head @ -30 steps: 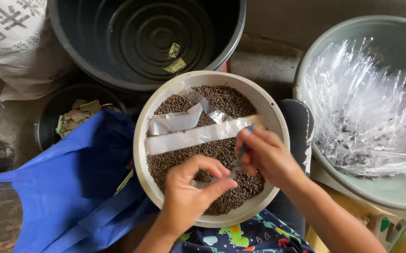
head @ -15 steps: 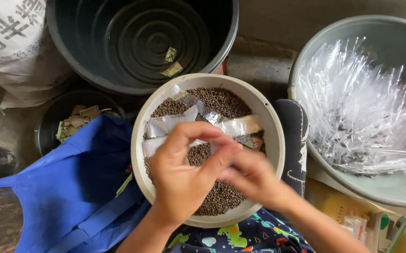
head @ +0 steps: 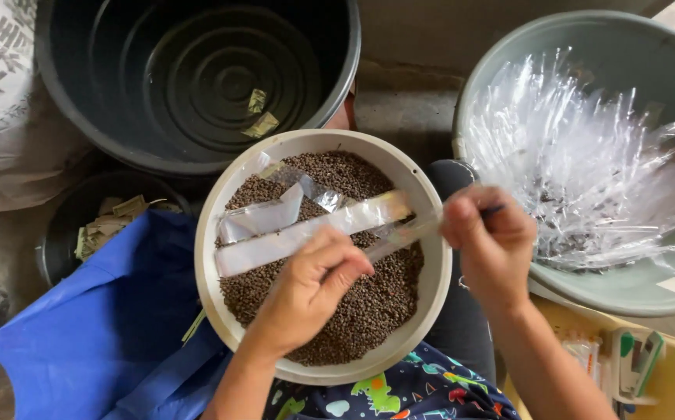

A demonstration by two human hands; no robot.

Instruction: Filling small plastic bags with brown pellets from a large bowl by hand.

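Fingers of my left hand (head: 306,292) pinch a narrow clear packet (head: 399,235) over the seed bowl (head: 211,233) (right hand (head: 487,245) fisted, gripping its other end).

Soft even daylight, slight motion blur.

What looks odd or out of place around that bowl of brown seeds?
Nothing is spilled. The only strays are two crumpled gold scraps lying in the otherwise bare dark tub behind the seed bowl.
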